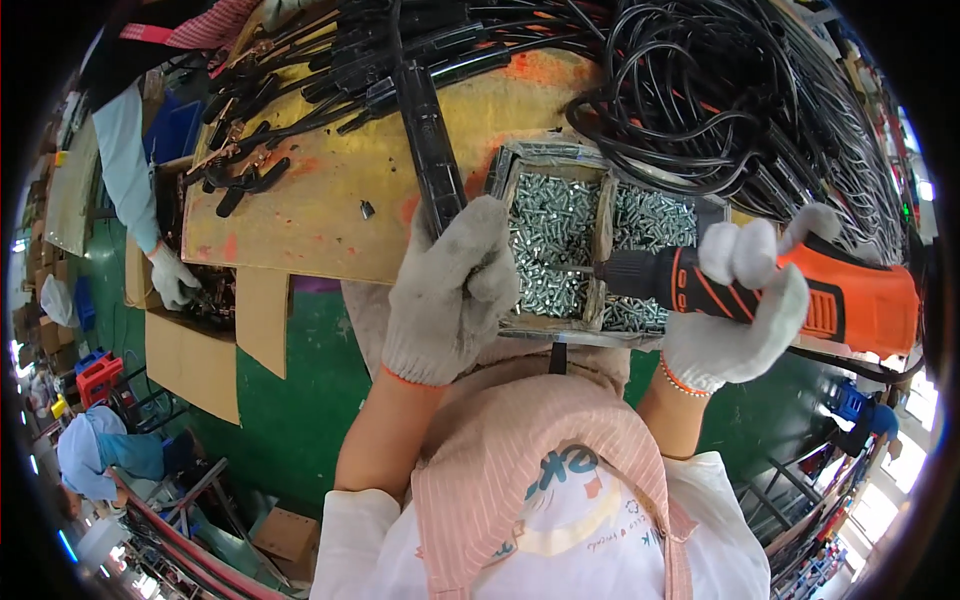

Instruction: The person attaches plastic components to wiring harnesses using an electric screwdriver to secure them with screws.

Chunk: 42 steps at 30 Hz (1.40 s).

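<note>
My left hand [452, 285], in a grey-white work glove, is closed round the lower end of a black tubular cable handle [430, 140], whose cable runs up and away. Gloved too, my right hand [745, 310] grips an orange and black electric screwdriver [840, 300]. Its bit [572, 268] points left over a divided box [604, 215] of small silver screws [550, 215]. The bit's tip lies above the left compartment, close to my left fingers; whether it carries a screw I cannot make out. More screws [650, 220] fill the right compartment, partly hidden by the screwdriver.
Black cables [690, 90] lie coiled at the far right of the yellow worktable [330, 190]. Several black handles and clamps [250, 180] are piled at the far left. A co-worker's gloved hand [175, 278] reaches into a cardboard box [190, 355] beside the table.
</note>
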Tool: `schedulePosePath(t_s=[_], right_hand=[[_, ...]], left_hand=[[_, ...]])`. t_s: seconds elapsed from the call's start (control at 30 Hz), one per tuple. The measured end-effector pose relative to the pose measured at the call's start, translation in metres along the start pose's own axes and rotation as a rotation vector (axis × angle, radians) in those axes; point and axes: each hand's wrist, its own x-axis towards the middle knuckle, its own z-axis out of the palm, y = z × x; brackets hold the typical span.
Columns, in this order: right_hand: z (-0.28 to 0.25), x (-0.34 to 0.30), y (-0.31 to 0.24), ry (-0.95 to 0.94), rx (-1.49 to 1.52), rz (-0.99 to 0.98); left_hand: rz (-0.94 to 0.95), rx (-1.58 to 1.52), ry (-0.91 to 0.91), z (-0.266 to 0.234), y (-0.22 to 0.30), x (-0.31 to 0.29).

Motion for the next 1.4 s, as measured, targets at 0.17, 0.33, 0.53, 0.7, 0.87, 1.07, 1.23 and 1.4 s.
schedulePosePath(t_s=[0.17, 0.33, 0.53, 0.7, 0.87, 1.07, 1.23, 1.4], right_hand=[[0.007, -0.011, 0.005, 0.112, -0.030, 0.014], [0.003, -0.014, 0.005, 0.045, 0.054, 0.088], [0.000, -0.011, 0.004, 0.021, -0.129, 0.042], [0.008, -0.008, 0.008, -0.209, -0.297, 0.088], [0.030, 0.010, 0.021, -0.030, -0.554, 0.418], [-0.002, 0.035, 0.018, -0.173, -0.782, 0.048], [-0.012, 0.018, 0.014, -0.165, -0.834, -0.029], [-0.001, 0.051, -0.009, -0.422, -0.320, -0.221]], left_hand=[[-0.069, -0.073, -0.052, -0.009, 0.000, 0.001], [-0.069, -0.060, -0.038, -0.006, 0.001, 0.001], [-0.021, -0.026, 0.019, 0.002, 0.001, 0.001], [-0.015, 0.024, -0.041, 0.000, 0.000, -0.001], [0.007, 0.040, -0.025, -0.002, 0.001, 0.000], [0.036, 0.121, 0.026, -0.004, 0.001, -0.004], [-0.017, 0.142, 0.074, 0.001, 0.003, -0.004], [0.067, 0.162, 0.161, 0.007, 0.000, -0.004]])
